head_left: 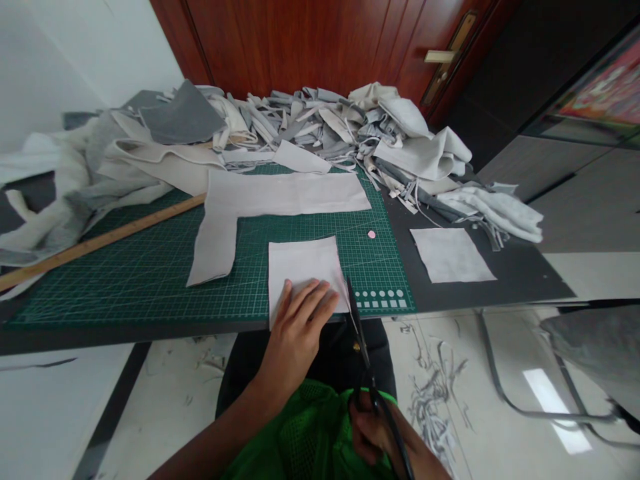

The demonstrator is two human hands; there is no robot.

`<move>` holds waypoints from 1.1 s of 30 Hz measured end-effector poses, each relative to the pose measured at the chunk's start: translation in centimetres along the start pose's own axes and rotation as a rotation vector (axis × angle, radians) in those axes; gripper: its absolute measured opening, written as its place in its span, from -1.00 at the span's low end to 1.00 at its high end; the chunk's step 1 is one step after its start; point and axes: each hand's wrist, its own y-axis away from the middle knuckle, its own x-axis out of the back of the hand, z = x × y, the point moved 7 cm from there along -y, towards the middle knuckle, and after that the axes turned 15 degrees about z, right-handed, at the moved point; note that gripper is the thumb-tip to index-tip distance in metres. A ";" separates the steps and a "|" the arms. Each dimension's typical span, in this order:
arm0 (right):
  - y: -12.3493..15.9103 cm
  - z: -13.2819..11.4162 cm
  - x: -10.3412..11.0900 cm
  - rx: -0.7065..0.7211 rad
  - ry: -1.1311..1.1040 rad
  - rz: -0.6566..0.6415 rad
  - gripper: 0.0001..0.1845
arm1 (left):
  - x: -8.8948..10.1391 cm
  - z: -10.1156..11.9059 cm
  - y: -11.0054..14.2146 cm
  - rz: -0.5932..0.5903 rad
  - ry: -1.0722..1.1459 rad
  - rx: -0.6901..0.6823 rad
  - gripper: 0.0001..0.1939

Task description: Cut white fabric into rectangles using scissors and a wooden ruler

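Note:
My left hand [300, 317] lies flat with its fingers stretched over a square piece of pale fabric [305, 260] at the front edge of the green cutting mat [320, 227]. In my right hand [373, 427] are long black scissors [364, 343], their blades pointing up along the right edge of that square. The blade tips reach the mat, and the fabric's right edge lies beside them. Behind the square rests an L-shaped piece of pale fabric [285, 193]. A small pink piece [371, 235] sits on the mat to the right.
Another pale fabric square [453, 255] lies on the dark tabletop [530, 280] at right. Grey and white scraps [320, 127] are heaped along the back, with larger cloth [85, 180] at left. A wooden ruler [105, 237] slants across the mat. Offcuts [435, 393] litter the floor.

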 end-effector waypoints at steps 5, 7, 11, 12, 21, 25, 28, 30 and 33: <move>-0.5 -0.7 -0.6 0.035 -0.006 -0.090 -0.25 | 0.5 0.6 0.0 0.052 0.099 -0.025 -0.59; -0.7 -0.8 -0.5 0.042 0.001 -0.091 -0.28 | 0.6 0.8 0.0 0.053 0.120 -0.025 -0.57; -0.9 -0.6 -0.1 0.003 -0.038 -0.082 -0.30 | 0.8 0.9 -0.1 0.052 0.130 -0.008 -0.56; -1.1 -0.4 0.0 -0.005 -0.038 -0.081 -0.29 | 0.9 1.0 -0.1 0.052 0.130 -0.008 -0.55; -3.0 1.8 0.5 -0.028 0.016 -0.112 -0.20 | 0.9 1.3 -0.4 0.045 0.118 0.023 -0.58; -2.6 1.8 1.2 -0.053 0.036 -0.061 -0.21 | 1.0 1.5 -0.5 0.040 0.121 0.018 -0.59; -2.2 1.1 1.7 -0.045 0.022 0.030 -0.26 | 0.9 1.6 -0.4 0.030 0.126 0.010 -0.57; -1.9 0.9 1.8 -0.047 0.006 0.070 -0.28 | 0.9 1.6 -0.3 0.036 0.133 0.009 -0.57; -1.7 1.1 1.7 -0.084 -0.009 0.105 -0.28 | 0.8 1.6 -0.3 0.048 0.141 0.008 -0.57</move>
